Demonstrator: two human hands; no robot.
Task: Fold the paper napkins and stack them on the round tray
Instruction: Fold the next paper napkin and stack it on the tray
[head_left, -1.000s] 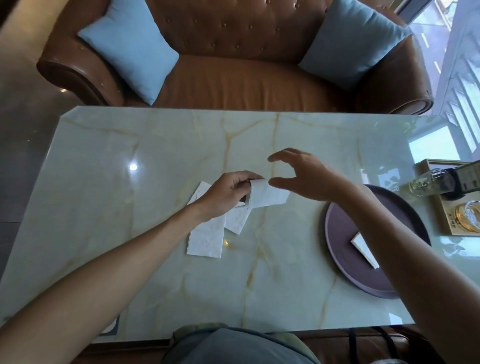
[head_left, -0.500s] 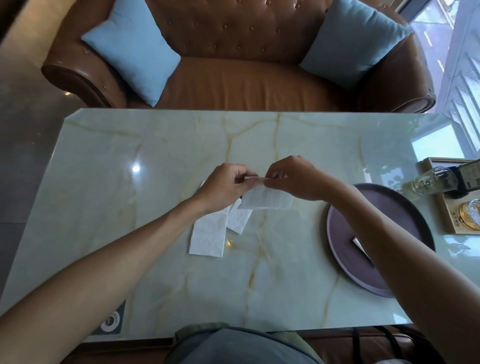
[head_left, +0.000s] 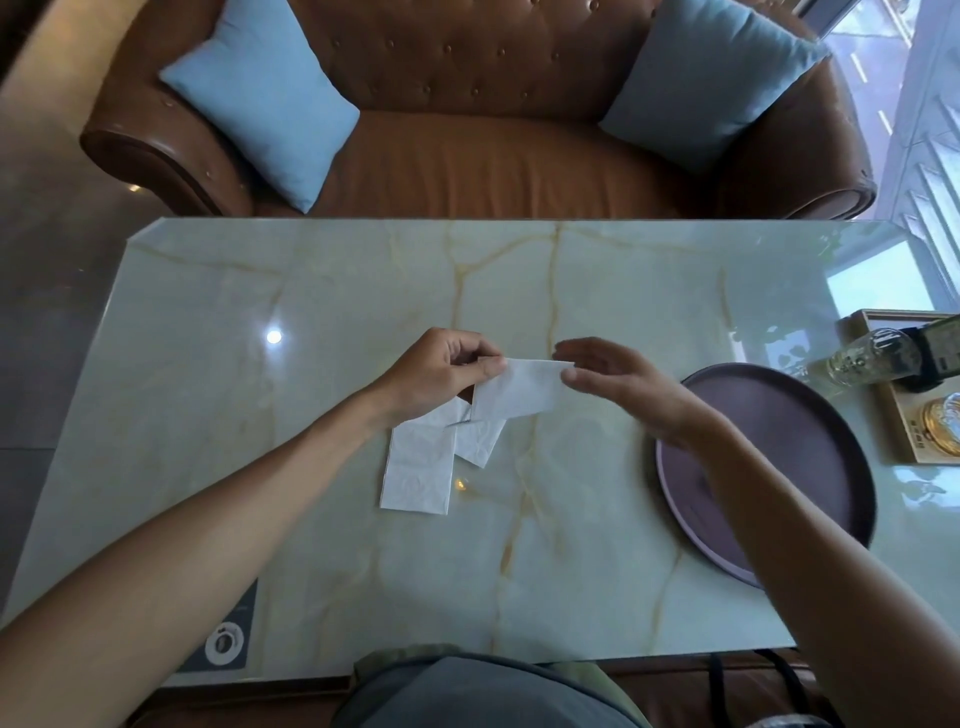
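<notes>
A white paper napkin (head_left: 519, 388) hangs a little above the table, folded into a strip. My left hand (head_left: 441, 375) pinches its left end. My right hand (head_left: 618, 387) pinches its right end between thumb and fingers. Below them two more white napkins lie flat on the table, a large one (head_left: 418, 467) and a smaller one (head_left: 479, 439) overlapping it. The round dark purple tray (head_left: 800, 426) sits to the right; my right forearm covers its middle and hides whatever lies on it.
The marble table (head_left: 311, 415) has a wooden box (head_left: 904, 415) with a glass bottle (head_left: 867, 356) at its right edge. A brown leather sofa (head_left: 478, 156) with two blue cushions stands beyond the far edge. A round sticker (head_left: 223, 642) marks the near left corner.
My right hand came from open in the air to the napkin, met my left hand, then slid right along it. The napkin is now stretched between both hands.
</notes>
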